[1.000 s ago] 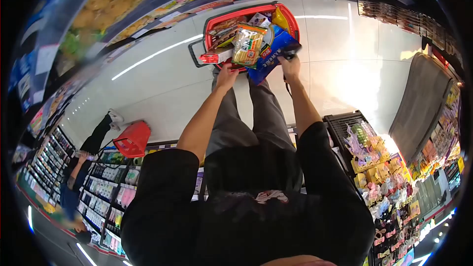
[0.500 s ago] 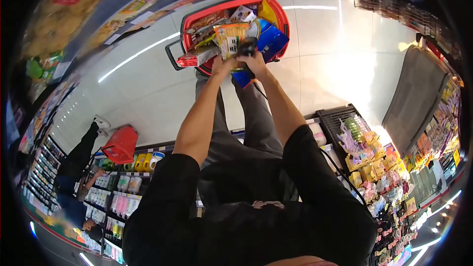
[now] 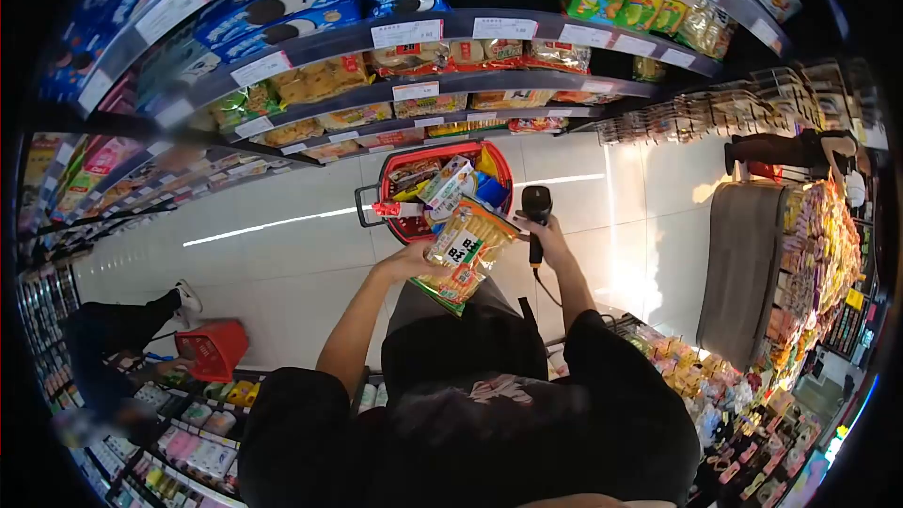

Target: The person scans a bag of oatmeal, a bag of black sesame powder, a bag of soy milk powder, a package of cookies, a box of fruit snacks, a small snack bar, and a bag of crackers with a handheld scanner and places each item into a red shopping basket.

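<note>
My left hand grips the left side of a clear snack packet with green edging and dark lettering, holding it up in front of my body. In my right hand is a black handheld barcode scanner, its head upward and a cable hanging from the handle. The scanner is apart from the packet, to its right. Just beyond the packet stands a red shopping basket on the floor, filled with boxes and packets. The packet covers part of the basket's near side.
Shelves of packaged snacks with price tags run along the far side. At left, another person is beside a red basket. A grey panel and display goods stand at right; another person is farther back.
The packet has risen from over the basket toward my body. My hands have moved apart, the scanner going right. My view has tilted up, showing more shelves.
</note>
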A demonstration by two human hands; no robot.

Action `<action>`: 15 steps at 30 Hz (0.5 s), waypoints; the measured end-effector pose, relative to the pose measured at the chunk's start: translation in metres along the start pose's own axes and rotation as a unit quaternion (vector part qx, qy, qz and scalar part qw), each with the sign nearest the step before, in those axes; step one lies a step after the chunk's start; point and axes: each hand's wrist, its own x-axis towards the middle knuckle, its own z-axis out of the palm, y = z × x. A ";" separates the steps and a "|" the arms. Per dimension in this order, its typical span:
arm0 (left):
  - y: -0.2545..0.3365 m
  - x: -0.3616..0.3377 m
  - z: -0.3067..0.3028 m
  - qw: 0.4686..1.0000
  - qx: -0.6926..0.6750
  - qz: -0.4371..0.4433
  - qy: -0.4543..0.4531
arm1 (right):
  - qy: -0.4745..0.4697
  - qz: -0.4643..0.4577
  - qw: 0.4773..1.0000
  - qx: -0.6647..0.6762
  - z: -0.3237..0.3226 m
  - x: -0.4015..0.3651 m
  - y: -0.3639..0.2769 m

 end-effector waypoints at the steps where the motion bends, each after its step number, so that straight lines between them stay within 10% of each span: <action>1: 0.013 -0.012 0.006 0.999 0.032 -0.009 -0.038 | -0.024 -0.016 1.000 0.006 0.002 -0.013 -0.013; 11: 0.074 -0.036 0.044 0.978 0.192 -0.008 -0.088 | -0.130 -0.034 0.991 0.018 0.003 -0.093 -0.064; 13: 0.094 -0.040 0.058 0.955 -0.286 0.037 -0.074 | -0.099 -0.080 0.980 0.155 -0.017 -0.101 -0.066; 15: 0.118 -0.033 0.092 0.940 -0.304 0.129 -0.083 | -0.037 -0.126 0.945 0.299 -0.031 -0.107 -0.068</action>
